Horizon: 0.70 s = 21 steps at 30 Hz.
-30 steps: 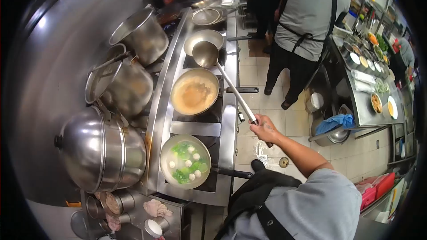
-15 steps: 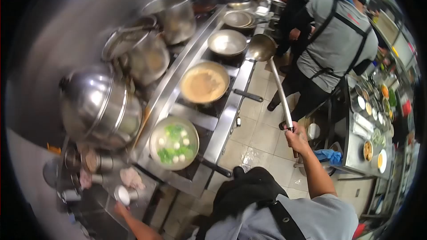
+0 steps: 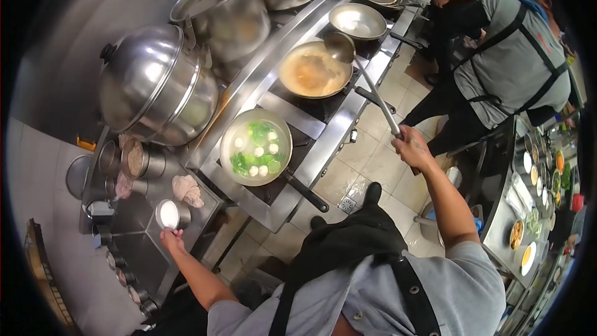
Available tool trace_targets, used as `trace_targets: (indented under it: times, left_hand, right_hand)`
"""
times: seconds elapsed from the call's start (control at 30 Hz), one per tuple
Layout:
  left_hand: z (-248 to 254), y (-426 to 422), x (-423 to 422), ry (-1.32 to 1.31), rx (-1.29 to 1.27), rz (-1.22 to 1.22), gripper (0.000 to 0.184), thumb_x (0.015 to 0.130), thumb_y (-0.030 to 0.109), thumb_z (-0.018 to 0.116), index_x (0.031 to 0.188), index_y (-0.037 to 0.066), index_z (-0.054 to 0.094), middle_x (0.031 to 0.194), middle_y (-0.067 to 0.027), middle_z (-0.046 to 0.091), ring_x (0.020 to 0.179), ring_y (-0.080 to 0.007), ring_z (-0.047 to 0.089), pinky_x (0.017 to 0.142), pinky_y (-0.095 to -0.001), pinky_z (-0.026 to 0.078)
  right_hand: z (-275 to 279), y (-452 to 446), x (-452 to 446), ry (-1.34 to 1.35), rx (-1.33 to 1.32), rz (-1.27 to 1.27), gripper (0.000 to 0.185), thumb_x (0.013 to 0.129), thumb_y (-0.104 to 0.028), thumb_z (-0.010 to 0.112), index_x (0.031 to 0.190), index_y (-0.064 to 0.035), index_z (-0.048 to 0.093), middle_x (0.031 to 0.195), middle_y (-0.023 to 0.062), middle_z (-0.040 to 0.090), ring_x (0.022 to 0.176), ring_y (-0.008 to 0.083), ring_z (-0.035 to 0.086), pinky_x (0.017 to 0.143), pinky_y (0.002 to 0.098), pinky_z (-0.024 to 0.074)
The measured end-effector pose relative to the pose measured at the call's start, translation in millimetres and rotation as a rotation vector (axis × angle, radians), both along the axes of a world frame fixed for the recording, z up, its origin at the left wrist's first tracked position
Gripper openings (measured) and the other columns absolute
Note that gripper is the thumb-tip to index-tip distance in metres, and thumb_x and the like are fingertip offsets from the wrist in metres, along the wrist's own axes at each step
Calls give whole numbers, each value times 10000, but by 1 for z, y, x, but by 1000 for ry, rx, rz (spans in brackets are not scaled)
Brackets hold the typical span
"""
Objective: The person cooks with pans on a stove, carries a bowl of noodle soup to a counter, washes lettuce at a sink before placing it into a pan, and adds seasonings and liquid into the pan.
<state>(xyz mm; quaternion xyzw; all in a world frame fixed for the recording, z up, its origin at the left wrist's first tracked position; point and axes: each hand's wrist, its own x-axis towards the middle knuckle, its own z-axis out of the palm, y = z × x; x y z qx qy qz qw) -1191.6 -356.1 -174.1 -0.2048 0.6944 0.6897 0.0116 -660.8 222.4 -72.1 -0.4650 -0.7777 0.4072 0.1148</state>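
Note:
My right hand (image 3: 411, 148) is closed around the long handle of a ladle (image 3: 375, 90). Its bowl hangs over the far edge of a pan of cloudy brownish liquid (image 3: 311, 71); contact with the pan cannot be told. My left hand (image 3: 173, 240) is at the lower left, fingers curled against the near rim of a metal canister (image 3: 182, 213) holding something white. Between my hands, a pan (image 3: 285, 140) on the stove contains pale liquid, green leaves and several white balls. Its black handle points toward me.
A large domed steamer pot (image 3: 146, 87) and tall stockpots (image 3: 236, 25) line the left wall. Another pan (image 3: 357, 20) sits farther along the stove. A co-worker in a grey shirt (image 3: 513, 56) stands at the right, beside a counter (image 3: 497, 236) bearing ingredient containers. The tiled floor looks wet.
My right hand has swung the ladle left and lower, bringing its bowl from beside the stove to over the brownish pan. My left hand remains at the canister. The view has shifted.

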Motion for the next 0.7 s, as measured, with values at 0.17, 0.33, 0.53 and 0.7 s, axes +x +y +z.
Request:
trace_targets:
  times: [0.17, 0.33, 0.53, 0.7]
  left_hand:
    - [67, 48, 56, 85, 46, -132, 140, 736, 3, 528, 822, 75, 445, 688, -30, 436, 496, -126, 427, 420, -294, 431]
    - [99, 142, 114, 63, 66, -96, 109, 743, 35, 553, 815, 78, 483, 686, -10, 449, 503, -108, 436, 420, -279, 418]
    - [112, 286, 168, -2, 193, -225, 57, 814, 70, 517, 851, 112, 512, 689, 0, 482, 502, -101, 411, 532, -312, 428]
    - [125, 411, 193, 52, 259, -412, 66, 786, 59, 536, 816, 111, 509, 669, 3, 478, 494, -109, 426, 483, -327, 427]
  right_hand:
    - [-18, 68, -36, -213, 257, 143, 246, 754, -153, 579, 922, 25, 604, 832, 253, 629, 823, 405, 622, 713, 466, 489]
    - [-42, 121, -49, -56, -38, 304, 173, 767, -123, 543, 761, 25, 634, 742, 226, 645, 698, 349, 652, 608, 420, 512]
    - [-32, 175, -40, 415, -1407, 126, 304, 864, -150, 579, 584, -103, 472, 467, 12, 436, 368, 114, 402, 345, 252, 326]
    - [-11, 179, -28, 337, -961, 304, 266, 878, -177, 593, 652, -71, 503, 532, 10, 479, 390, 99, 432, 368, 248, 353]
